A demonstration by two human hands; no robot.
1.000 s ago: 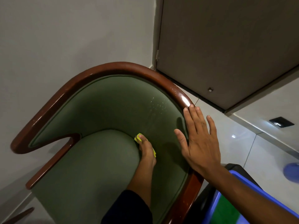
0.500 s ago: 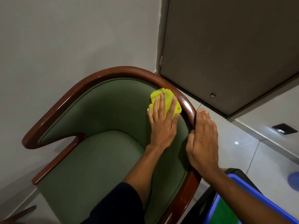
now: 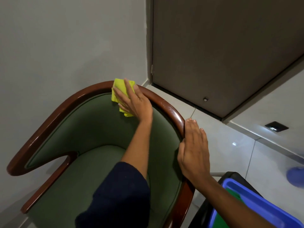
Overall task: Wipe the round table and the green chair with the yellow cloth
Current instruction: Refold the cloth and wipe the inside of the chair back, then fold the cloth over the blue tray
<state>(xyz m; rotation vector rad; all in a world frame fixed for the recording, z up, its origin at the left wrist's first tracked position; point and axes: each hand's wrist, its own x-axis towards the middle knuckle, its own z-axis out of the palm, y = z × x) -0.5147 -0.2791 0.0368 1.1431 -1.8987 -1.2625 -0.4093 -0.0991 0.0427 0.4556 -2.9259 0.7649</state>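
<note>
The green chair (image 3: 92, 129) has a curved dark wooden rim and green upholstery, and fills the lower left. My left hand (image 3: 133, 101) presses the yellow cloth (image 3: 119, 87) with straight fingers against the top of the backrest, where the padding meets the wooden rim. My right hand (image 3: 194, 148) rests flat with straight fingers on the rim at the chair's right side. No round table appears in this view.
A grey wall stands behind the chair, and a brown door (image 3: 222, 51) is at the upper right. A blue bin with a green inside (image 3: 256, 206) sits at the lower right on the pale tiled floor (image 3: 263, 158).
My left hand has carried the cloth from the seat crease up the backrest to its top edge, then leftward along the rim. My right hand stayed on the right rim.
</note>
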